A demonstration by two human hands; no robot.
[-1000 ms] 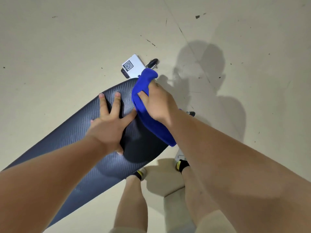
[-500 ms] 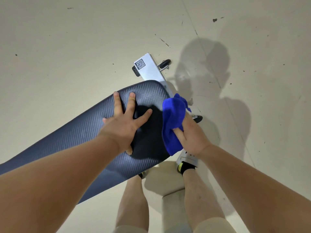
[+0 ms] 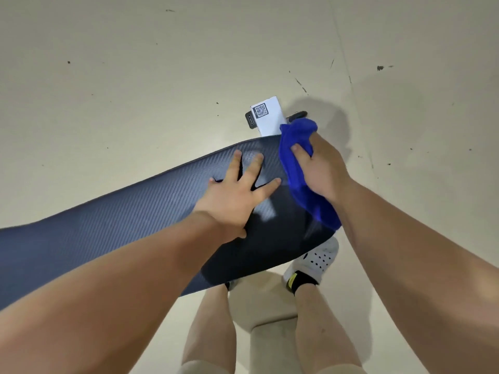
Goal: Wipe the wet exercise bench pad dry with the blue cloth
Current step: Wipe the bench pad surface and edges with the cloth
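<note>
The dark, ribbed exercise bench pad runs from the left edge to the middle of the view. My left hand lies flat on it near its right end, fingers spread. My right hand grips the bunched blue cloth and presses it against the pad's rounded right end. The cloth hangs down under my wrist along the pad's edge.
A white frame part with a QR label and black end caps sticks out beyond the pad's far end. The floor is pale with small dark marks. My legs and a white shoe stand just below the pad.
My right hand has carried the cloth from the pad's near right edge up to its far right end. My left hand stays flat on the pad.
</note>
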